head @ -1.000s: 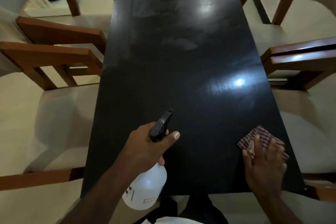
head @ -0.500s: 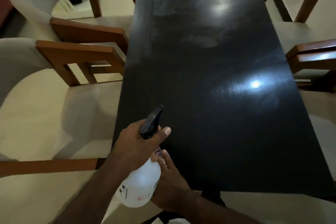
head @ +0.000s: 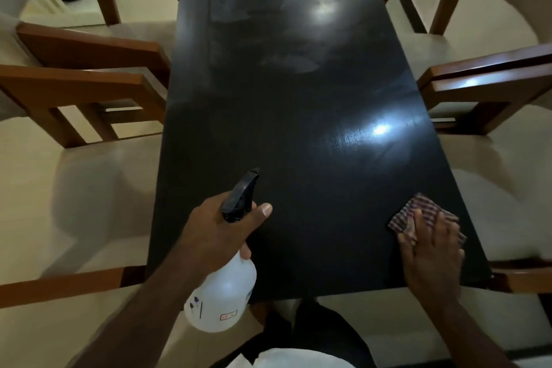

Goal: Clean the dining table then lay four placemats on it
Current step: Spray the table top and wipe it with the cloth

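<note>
Both of my hands are working at the near short edge of the dark table [head: 298,92], which the head camera is looking down lengthwise. My left hand [head: 215,233] is gripping the neck of the white spray bottle [head: 222,299], fingers curled round it and thumb stretched forward beside the black nozzle [head: 243,191]. The bottle is hanging tilted, its body over the table's near edge and its nozzle aiming away from me up the table. My right hand [head: 433,257] is lying flat with fingers straight and spread, pressing the checked cloth [head: 424,207] onto the table at the near right corner.

The table's long axis is running straight away from me, and I am judging the next move by that. Hazy smears [head: 248,6] are showing at the far end, left of centre, well apart from both hands and diagonally across from the cloth. The near half is looking dark and even, though glare is hiding part of the right side. So I am reckoning that my right hand, the wiping one, has the longer reach, while the nozzle in my left is pointing roughly that way. Armchairs [head: 89,92] are crowding both long sides. I am seeing no placemats anywhere, so laying them is not yet begun.
</note>
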